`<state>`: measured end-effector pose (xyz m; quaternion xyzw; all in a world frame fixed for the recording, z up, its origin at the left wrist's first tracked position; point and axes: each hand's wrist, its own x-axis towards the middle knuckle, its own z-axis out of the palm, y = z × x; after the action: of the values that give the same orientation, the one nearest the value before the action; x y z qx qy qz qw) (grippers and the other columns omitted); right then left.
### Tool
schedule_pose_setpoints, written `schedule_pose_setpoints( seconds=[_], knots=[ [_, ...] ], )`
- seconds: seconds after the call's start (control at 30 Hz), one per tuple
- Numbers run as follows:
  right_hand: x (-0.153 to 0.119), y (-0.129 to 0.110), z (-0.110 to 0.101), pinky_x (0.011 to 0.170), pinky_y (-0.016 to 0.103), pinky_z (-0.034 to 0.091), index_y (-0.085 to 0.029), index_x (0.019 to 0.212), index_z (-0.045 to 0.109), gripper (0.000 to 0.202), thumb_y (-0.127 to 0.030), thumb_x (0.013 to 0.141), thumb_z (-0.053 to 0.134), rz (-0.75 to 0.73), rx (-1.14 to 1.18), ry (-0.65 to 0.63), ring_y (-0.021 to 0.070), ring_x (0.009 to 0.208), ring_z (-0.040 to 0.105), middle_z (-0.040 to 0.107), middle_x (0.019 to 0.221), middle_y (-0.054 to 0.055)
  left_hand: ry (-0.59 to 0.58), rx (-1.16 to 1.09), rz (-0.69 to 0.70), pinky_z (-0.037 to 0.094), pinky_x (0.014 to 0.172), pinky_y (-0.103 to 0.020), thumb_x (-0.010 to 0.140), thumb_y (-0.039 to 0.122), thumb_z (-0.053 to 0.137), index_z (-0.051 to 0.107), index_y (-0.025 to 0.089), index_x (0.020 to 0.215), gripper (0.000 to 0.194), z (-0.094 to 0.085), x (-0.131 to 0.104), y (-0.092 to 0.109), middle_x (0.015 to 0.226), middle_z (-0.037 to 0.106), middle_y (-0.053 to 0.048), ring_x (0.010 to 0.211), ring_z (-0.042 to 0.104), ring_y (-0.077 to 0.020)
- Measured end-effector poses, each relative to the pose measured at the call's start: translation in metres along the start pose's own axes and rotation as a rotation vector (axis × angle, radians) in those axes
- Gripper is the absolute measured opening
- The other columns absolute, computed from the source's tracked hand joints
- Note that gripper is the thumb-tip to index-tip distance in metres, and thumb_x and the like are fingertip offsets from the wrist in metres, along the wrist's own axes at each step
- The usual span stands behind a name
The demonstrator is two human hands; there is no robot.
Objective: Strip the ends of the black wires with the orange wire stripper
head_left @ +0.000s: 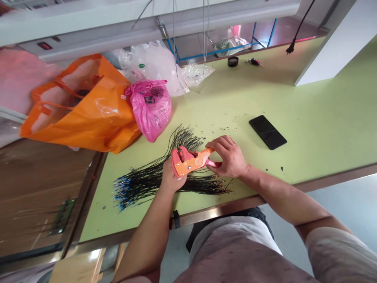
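My right hand (231, 157) is wrapped round the handles of an orange and red wire stripper (190, 165), whose jaw head points left. Just under that head is my left hand (172, 179), its fingers hidden behind the tool, so whatever it holds does not show. Beneath both hands lie long bundles of thin black wires (153, 179). At their left ends the wires carry blue tips (123, 190). Another fan of black wire ends (187, 137) spreads out behind the stripper, and a lower bundle runs right, ending near the bench's front edge.
A black phone (268, 132) rests right of my hands on the green bench (318, 129). Small clippings (225, 129) lie scattered beyond the stripper. An orange bag (100, 106) and a tied pink bag (151, 110) stand back left. A black plug (290, 48) hangs at the back.
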<state>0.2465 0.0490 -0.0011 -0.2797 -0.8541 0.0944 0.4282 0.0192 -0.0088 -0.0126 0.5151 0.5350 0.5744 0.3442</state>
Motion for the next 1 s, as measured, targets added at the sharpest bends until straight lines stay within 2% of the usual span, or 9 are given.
schedule_pose_setpoints(
  seconds=[0.1, 0.17, 0.27, 0.37, 0.43, 0.67, 0.8, 1.0],
  knots=[
    [-0.001, 0.001, 0.001, 0.092, 0.046, 0.057, -0.02, 0.125, 0.071, 0.036, -0.048, 0.101, 0.071, 0.029, -0.001, -0.015, 0.0278, 0.102, 0.067, 0.077, 0.11, 0.012, -0.018, 0.079, 0.064, 0.072, 0.083, -0.044, 0.077, 0.07, 0.086, 0.076, 0.023, 0.087, 0.049, 0.0, -0.001, 0.004, 0.092, 0.085, -0.014, 0.088, 0.083, -0.0335],
    [-0.001, 0.002, 0.002, 0.093, 0.046, 0.057, -0.021, 0.126, 0.07, 0.036, -0.047, 0.1, 0.072, 0.041, 0.001, -0.019, 0.0281, 0.102, 0.067, 0.077, 0.111, 0.012, -0.018, 0.18, 0.114, 0.071, 0.083, -0.04, 0.077, 0.063, 0.088, 0.075, 0.023, 0.085, 0.043, -0.005, -0.002, 0.004, 0.089, 0.083, -0.012, 0.087, 0.082, -0.031],
    [-0.001, 0.001, 0.002, 0.093, 0.046, 0.057, -0.02, 0.127, 0.07, 0.037, -0.046, 0.101, 0.073, 0.021, 0.006, -0.004, 0.0281, 0.103, 0.067, 0.076, 0.111, 0.012, -0.054, 0.239, 0.154, 0.069, 0.086, -0.039, 0.087, 0.055, 0.081, 0.076, 0.022, 0.088, 0.034, -0.013, -0.002, -0.002, 0.092, 0.083, -0.012, 0.091, 0.081, -0.0293],
    [-0.001, 0.001, 0.002, 0.092, 0.045, 0.058, -0.019, 0.127, 0.07, 0.037, -0.044, 0.1, 0.074, -0.001, 0.004, 0.028, 0.0278, 0.102, 0.067, 0.076, 0.111, 0.012, -0.075, 0.178, 0.178, 0.069, 0.09, -0.041, 0.095, 0.051, 0.075, 0.078, 0.02, 0.096, 0.031, -0.015, -0.002, -0.008, 0.098, 0.083, -0.013, 0.094, 0.082, -0.0292],
    [-0.002, 0.001, 0.003, 0.092, 0.045, 0.058, -0.019, 0.128, 0.07, 0.037, -0.043, 0.1, 0.074, 0.005, 0.0, 0.029, 0.0279, 0.103, 0.067, 0.076, 0.112, 0.012, -0.066, 0.152, 0.221, 0.069, 0.088, -0.04, 0.097, 0.048, 0.073, 0.079, 0.019, 0.099, 0.031, -0.014, -0.002, -0.011, 0.096, 0.083, -0.012, 0.091, 0.082, -0.028],
    [-0.002, 0.002, 0.004, 0.093, 0.047, 0.058, -0.02, 0.128, 0.07, 0.038, -0.046, 0.1, 0.074, 0.03, 0.015, -0.014, 0.0288, 0.103, 0.068, 0.077, 0.113, 0.012, -0.078, 0.301, 0.388, 0.068, 0.078, -0.032, 0.1, 0.042, 0.067, 0.076, 0.02, 0.095, 0.024, -0.011, 0.0, -0.005, 0.089, 0.081, -0.008, 0.08, 0.079, -0.0222],
    [-0.002, 0.001, 0.004, 0.091, 0.047, 0.058, -0.02, 0.128, 0.07, 0.037, -0.044, 0.1, 0.074, 0.02, 0.001, 0.001, 0.0287, 0.102, 0.068, 0.078, 0.112, 0.012, -0.023, 0.404, 0.441, 0.067, 0.074, -0.03, 0.1, 0.043, 0.066, 0.074, 0.02, 0.089, 0.026, -0.009, 0.001, -0.001, 0.083, 0.079, -0.008, 0.078, 0.078, -0.0216],
    [-0.001, 0.001, 0.003, 0.093, 0.048, 0.058, -0.02, 0.129, 0.069, 0.038, -0.042, 0.099, 0.074, 0.037, 0.003, -0.015, 0.0297, 0.104, 0.068, 0.077, 0.115, 0.013, 0.012, 0.389, 0.439, 0.066, 0.069, -0.029, 0.1, 0.044, 0.065, 0.073, 0.02, 0.087, 0.028, -0.006, 0.0, -0.001, 0.079, 0.078, -0.005, 0.073, 0.076, -0.02]
  ],
)
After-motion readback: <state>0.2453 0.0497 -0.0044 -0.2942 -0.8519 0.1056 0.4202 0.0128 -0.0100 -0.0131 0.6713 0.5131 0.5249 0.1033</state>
